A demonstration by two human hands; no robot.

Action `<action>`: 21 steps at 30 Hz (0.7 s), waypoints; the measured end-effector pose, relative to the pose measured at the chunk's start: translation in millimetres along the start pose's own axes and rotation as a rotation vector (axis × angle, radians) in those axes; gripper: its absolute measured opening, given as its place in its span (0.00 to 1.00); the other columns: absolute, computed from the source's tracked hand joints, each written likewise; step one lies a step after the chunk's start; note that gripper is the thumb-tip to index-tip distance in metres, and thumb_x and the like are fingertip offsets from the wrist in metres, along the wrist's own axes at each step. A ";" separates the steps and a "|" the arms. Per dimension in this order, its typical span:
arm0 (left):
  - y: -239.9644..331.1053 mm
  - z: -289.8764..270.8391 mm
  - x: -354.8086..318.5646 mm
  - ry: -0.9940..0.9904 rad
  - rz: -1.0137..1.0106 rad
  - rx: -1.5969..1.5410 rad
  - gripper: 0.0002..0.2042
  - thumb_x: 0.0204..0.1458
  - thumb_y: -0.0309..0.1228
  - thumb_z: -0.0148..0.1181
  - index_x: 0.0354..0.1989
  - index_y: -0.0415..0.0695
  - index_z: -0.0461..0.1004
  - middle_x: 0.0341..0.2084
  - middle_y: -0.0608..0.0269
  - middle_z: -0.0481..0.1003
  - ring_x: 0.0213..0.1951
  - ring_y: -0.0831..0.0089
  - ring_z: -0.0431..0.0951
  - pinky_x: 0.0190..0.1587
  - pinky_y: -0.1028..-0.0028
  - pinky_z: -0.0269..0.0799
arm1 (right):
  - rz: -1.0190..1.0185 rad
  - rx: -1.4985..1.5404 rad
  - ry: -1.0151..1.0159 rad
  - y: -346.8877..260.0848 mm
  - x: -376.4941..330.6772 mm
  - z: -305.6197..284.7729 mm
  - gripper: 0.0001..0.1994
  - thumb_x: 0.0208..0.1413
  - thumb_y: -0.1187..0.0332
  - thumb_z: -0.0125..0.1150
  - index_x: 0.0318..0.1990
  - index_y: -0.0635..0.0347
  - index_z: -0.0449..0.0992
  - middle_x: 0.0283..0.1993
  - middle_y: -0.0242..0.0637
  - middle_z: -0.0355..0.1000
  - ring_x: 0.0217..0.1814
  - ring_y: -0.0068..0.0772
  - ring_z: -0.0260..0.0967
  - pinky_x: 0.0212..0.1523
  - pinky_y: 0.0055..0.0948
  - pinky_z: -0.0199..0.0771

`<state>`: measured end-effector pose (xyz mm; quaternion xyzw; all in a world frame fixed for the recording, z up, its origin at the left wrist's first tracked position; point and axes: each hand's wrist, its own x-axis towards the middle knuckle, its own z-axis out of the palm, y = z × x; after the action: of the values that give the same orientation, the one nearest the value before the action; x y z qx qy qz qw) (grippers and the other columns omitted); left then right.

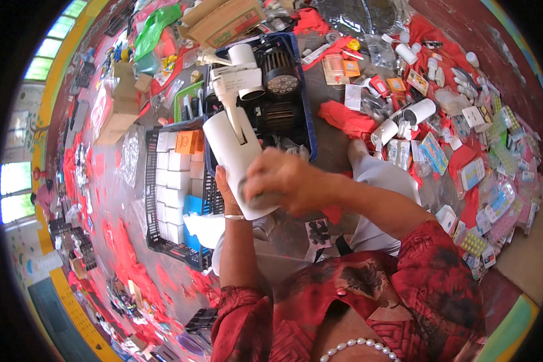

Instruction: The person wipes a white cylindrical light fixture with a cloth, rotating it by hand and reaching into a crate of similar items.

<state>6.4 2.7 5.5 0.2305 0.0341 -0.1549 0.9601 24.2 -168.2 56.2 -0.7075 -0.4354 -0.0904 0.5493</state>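
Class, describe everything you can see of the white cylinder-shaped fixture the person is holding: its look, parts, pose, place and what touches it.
The white fixture is a smooth cylinder, plastic or painted metal by its look, with a flat white bracket along its upper side. It lies tilted, its far end pointing away toward the blue crate. The left hand grips it from below and the right hand covers its near end, which looks grey. It is held above the person's lap, in front of the crates.

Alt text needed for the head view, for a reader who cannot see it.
Both hands, left hand beneath and right hand on top, grip a white plastic cylindrical lamp housing above a dark blue plastic crate of lamp parts, with small packaged goods scattered around.
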 end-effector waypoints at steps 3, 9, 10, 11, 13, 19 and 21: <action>2.6 -10.2 0.1 0.042 -0.001 0.095 0.40 0.50 0.62 0.36 0.61 0.39 0.54 0.53 0.47 0.63 0.50 0.57 0.69 0.48 0.59 0.69 | 0.361 -0.099 0.216 27.6 -1.7 -28.1 0.21 0.33 0.82 0.58 0.40 0.57 0.73 0.38 0.33 0.69 0.43 0.33 0.67 0.48 0.30 0.67; -7.4 10.4 0.3 -0.007 -0.107 -0.067 0.38 0.49 0.61 0.38 0.57 0.38 0.59 0.48 0.46 0.67 0.45 0.59 0.72 0.36 0.61 0.77 | 0.368 0.373 0.495 23.9 24.0 -38.6 0.16 0.44 0.83 0.58 0.44 0.64 0.71 0.42 0.30 0.69 0.41 0.18 0.67 0.42 0.20 0.70; -9.9 1.4 0.8 0.017 -0.114 0.013 0.38 0.49 0.60 0.38 0.57 0.38 0.59 0.47 0.46 0.68 0.44 0.59 0.73 0.36 0.60 0.77 | 0.388 0.420 0.466 16.5 28.2 -33.4 0.17 0.42 0.81 0.59 0.43 0.59 0.72 0.41 0.31 0.70 0.43 0.24 0.68 0.45 0.25 0.69; -11.9 -7.1 0.9 0.041 -0.121 0.093 0.37 0.49 0.60 0.38 0.56 0.38 0.60 0.46 0.46 0.69 0.44 0.59 0.73 0.36 0.60 0.77 | 0.276 0.181 0.402 13.8 35.3 -27.2 0.17 0.39 0.80 0.59 0.42 0.58 0.72 0.41 0.32 0.70 0.42 0.27 0.67 0.44 0.27 0.68; -15.5 -5.7 5.4 -0.018 -0.085 0.033 0.34 0.50 0.58 0.39 0.55 0.40 0.62 0.43 0.51 0.71 0.42 0.61 0.74 0.40 0.65 0.75 | 0.043 -0.300 0.260 12.8 46.4 -18.6 0.18 0.35 0.77 0.59 0.39 0.55 0.73 0.39 0.34 0.70 0.42 0.33 0.67 0.42 0.31 0.67; 0.4 -8.4 12.6 0.047 0.086 0.050 0.30 0.53 0.53 0.42 0.56 0.41 0.60 0.46 0.51 0.70 0.46 0.61 0.72 0.51 0.64 0.69 | 0.039 -0.154 -0.181 0.9 28.2 -9.1 0.14 0.35 0.75 0.61 0.35 0.52 0.75 0.38 0.34 0.71 0.41 0.38 0.66 0.43 0.33 0.65; 10.0 3.5 13.7 0.197 0.255 0.170 0.35 0.51 0.56 0.41 0.57 0.37 0.59 0.48 0.47 0.68 0.47 0.57 0.71 0.53 0.62 0.67 | 0.208 0.213 -0.124 8.0 17.7 -22.2 0.14 0.35 0.78 0.58 0.35 0.56 0.75 0.37 0.33 0.72 0.40 0.34 0.68 0.42 0.30 0.68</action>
<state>22.5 5.6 11.1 0.3272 0.0855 -0.0109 0.9410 48.3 -178.2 69.8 -0.6907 -0.3999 0.0572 0.5998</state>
